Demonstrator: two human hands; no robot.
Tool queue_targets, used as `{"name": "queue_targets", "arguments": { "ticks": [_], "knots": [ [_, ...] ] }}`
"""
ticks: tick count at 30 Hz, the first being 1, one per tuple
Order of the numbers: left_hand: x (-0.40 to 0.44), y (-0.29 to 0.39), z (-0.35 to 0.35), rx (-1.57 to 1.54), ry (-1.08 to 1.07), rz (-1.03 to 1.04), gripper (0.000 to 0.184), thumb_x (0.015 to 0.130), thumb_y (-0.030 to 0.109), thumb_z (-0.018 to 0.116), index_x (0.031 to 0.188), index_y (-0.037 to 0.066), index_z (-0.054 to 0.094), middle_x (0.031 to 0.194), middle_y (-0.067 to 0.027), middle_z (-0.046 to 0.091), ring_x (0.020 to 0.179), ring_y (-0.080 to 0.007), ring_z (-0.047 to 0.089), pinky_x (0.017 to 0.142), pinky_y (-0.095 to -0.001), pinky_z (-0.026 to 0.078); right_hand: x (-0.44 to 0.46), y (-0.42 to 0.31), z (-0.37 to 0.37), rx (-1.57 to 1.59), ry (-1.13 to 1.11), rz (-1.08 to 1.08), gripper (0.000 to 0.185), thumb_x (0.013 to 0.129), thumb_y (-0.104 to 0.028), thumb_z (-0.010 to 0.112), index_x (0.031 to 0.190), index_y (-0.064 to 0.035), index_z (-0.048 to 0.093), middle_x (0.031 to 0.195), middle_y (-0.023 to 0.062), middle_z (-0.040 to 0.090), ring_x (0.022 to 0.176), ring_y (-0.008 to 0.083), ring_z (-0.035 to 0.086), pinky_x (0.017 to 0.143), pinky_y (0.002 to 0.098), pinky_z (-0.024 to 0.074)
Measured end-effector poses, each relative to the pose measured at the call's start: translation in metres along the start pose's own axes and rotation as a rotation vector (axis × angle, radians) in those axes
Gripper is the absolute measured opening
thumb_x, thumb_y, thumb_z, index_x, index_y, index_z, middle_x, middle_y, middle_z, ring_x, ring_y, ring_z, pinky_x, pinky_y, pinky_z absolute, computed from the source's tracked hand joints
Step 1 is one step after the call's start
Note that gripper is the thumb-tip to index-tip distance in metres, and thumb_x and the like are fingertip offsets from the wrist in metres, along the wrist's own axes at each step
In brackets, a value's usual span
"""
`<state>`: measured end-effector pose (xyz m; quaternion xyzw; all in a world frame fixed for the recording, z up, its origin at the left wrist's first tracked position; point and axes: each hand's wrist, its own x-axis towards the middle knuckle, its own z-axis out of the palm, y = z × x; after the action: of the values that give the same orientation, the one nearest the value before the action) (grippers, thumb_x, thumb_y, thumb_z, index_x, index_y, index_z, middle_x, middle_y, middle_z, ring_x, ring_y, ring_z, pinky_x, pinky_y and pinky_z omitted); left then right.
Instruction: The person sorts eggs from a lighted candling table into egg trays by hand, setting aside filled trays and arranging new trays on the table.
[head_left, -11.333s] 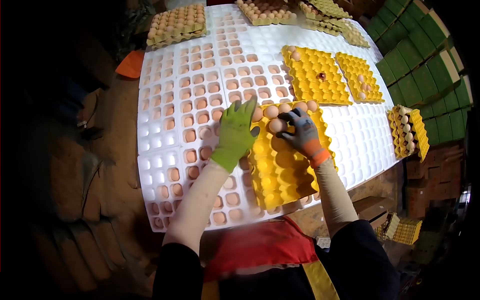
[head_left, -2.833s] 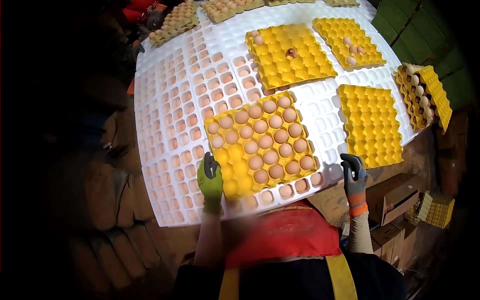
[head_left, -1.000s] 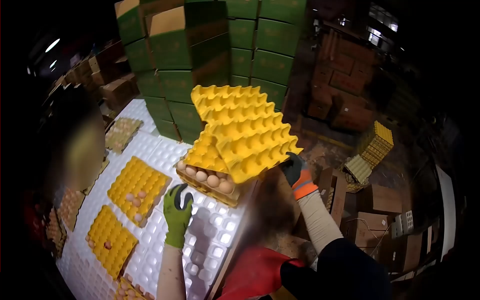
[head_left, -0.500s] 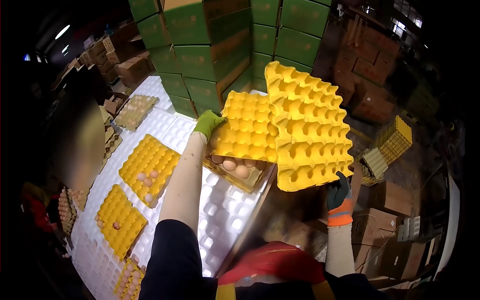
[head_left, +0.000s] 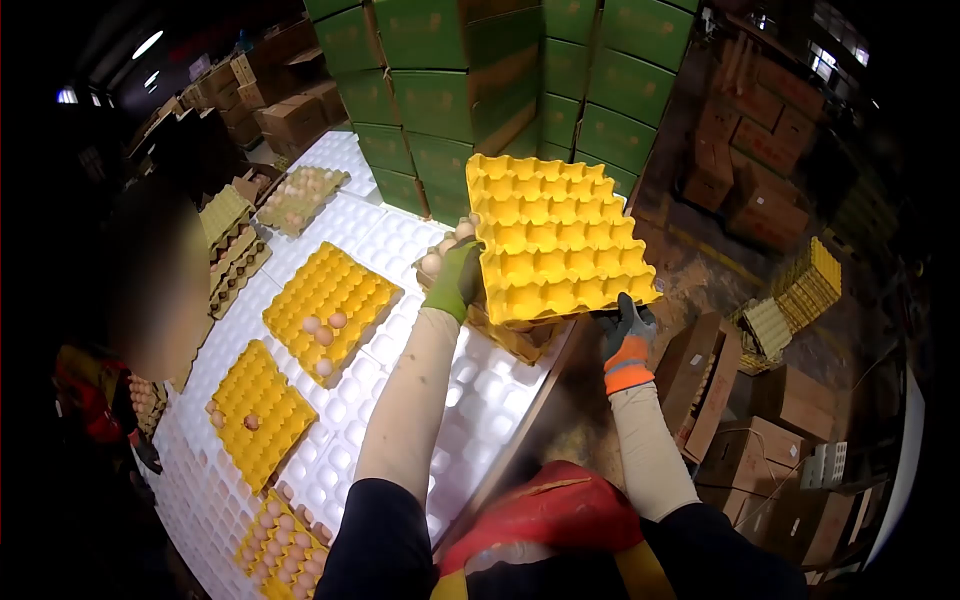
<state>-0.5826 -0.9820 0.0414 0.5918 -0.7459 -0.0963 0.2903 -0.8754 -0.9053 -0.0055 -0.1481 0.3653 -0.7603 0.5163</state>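
A yellow egg tray [head_left: 565,240] is held tilted in the air, its cups showing no eggs; whether a second tray sits against its back is hidden. My left hand [head_left: 456,282], in a green glove, is closed at its left edge. My right hand [head_left: 628,335], in a dark glove with an orange cuff, grips the lower right corner. Under the raised tray, brown eggs [head_left: 432,264] in another tray [head_left: 515,340] show partly on the white dimpled surface [head_left: 440,440].
Left are yellow trays with few eggs [head_left: 330,290] [head_left: 262,405] and a fuller tray [head_left: 285,550]. Stacked green boxes [head_left: 430,100] rise behind. Brown cartons [head_left: 765,455] and a yellow tray stack [head_left: 808,285] stand right. Another person [head_left: 165,280] is at far left.
The right-hand tray has moved left and down over the tray that my left hand was touching. The two now appear as one. Eggs show at the left of my left hand.
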Motion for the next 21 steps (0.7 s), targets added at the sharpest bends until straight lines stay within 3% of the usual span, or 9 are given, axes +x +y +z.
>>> {"name": "queue_targets", "arguments": {
  "ticks": [1,4,8,11,12,14,16,20,21],
  "knots": [
    [-0.005,0.008,0.002,-0.369,0.045,-0.312,0.045,0.108,0.038,0.041,0.142,0.013,0.056,0.129,-0.0079,0.063,0.119,-0.0223,0.058,0.104,-0.0329,0.044,0.004,0.001,-0.001,-0.009,-0.019,-0.01,0.037,0.093,-0.002,0.072,0.128,0.0027,0.06,0.119,0.0144,0.066,0.1,0.0304,0.066,0.083,0.0467,0.0612],
    [-0.006,0.0,0.01,-0.571,0.125,-0.259,0.038,0.106,0.034,0.049,0.135,0.012,0.059,0.128,-0.0062,0.063,0.118,-0.0203,0.058,0.103,-0.0308,0.045,0.0,-0.005,-0.001,-0.035,-0.083,-0.034,0.032,0.098,-0.012,0.067,0.125,0.003,0.062,0.116,0.0143,0.069,0.101,0.0304,0.069,0.087,0.0453,0.0612],
    [-0.002,0.043,-0.024,-1.822,0.074,-0.624,0.027,0.103,0.026,0.059,0.121,0.007,0.065,0.123,-0.0062,0.065,0.114,-0.0176,0.06,0.098,-0.0284,0.048,0.031,-0.008,-0.022,-0.121,-0.132,-0.075,0.032,0.101,-0.018,0.063,0.125,0.0023,0.063,0.114,0.0162,0.07,0.103,0.032,0.071,0.09,0.047,0.063],
    [0.006,0.04,-0.018,-1.819,0.107,-0.773,0.026,0.104,0.026,0.06,0.117,0.005,0.066,0.12,-0.0065,0.065,0.112,-0.0155,0.059,0.097,-0.0263,0.048,0.035,-0.019,-0.019,-0.173,-0.123,-0.16,0.034,0.099,-0.021,0.067,0.127,-0.0007,0.063,0.114,0.0158,0.07,0.101,0.0308,0.071,0.084,0.0446,0.065],
    [0.018,0.015,0.018,-1.704,0.234,-0.607,0.024,0.105,0.026,0.059,0.116,0.006,0.066,0.117,-0.0058,0.065,0.112,-0.0149,0.059,0.098,-0.0253,0.047,0.033,-0.025,-0.02,-0.249,-0.118,-0.079,0.035,0.098,-0.022,0.069,0.128,-0.0028,0.063,0.116,0.0145,0.07,0.1,0.0301,0.072,0.08,0.0431,0.0658],
    [0.026,0.011,0.049,-1.449,0.534,0.162,0.019,0.104,0.018,0.058,0.121,0.011,0.064,0.115,-0.0045,0.067,0.113,-0.0163,0.06,0.103,-0.0328,0.045,0.035,-0.025,-0.026,-0.363,-0.077,0.024,0.043,0.097,-0.023,0.072,0.134,-0.0071,0.059,0.121,0.0098,0.068,0.096,0.0279,0.073,0.068,0.0384,0.0657],
    [0.015,0.028,0.05,-1.351,0.717,0.701,0.027,0.099,0.013,0.064,0.126,0.01,0.063,0.113,-0.0048,0.068,0.107,-0.0168,0.062,0.096,-0.0335,0.048,0.012,-0.037,-0.012,-0.462,-0.066,0.028,0.047,0.096,-0.024,0.074,0.136,-0.0082,0.057,0.122,0.0089,0.067,0.097,0.0275,0.072,0.067,0.0387,0.0643],
    [0.035,0.098,0.048,-1.659,1.153,0.983,0.032,0.095,0.016,0.07,0.123,0.003,0.063,0.114,-0.0087,0.068,0.101,-0.0184,0.065,0.083,-0.0284,0.054,0.016,-0.026,-0.025,-0.667,0.114,0.015,0.053,0.093,-0.031,0.077,0.139,-0.0164,0.055,0.13,0.0059,0.063,0.115,0.0234,0.061,0.079,0.0444,0.0574],
    [0.038,0.078,0.071,-1.398,0.967,0.666,0.032,0.095,0.016,0.07,0.122,0.002,0.062,0.114,-0.009,0.069,0.099,-0.0212,0.065,0.082,-0.0308,0.054,0.018,-0.027,-0.027,-0.71,0.103,0.048,0.054,0.093,-0.032,0.076,0.141,-0.0172,0.055,0.133,0.0054,0.062,0.119,0.0233,0.058,0.083,0.0454,0.0569]
  ]
}}
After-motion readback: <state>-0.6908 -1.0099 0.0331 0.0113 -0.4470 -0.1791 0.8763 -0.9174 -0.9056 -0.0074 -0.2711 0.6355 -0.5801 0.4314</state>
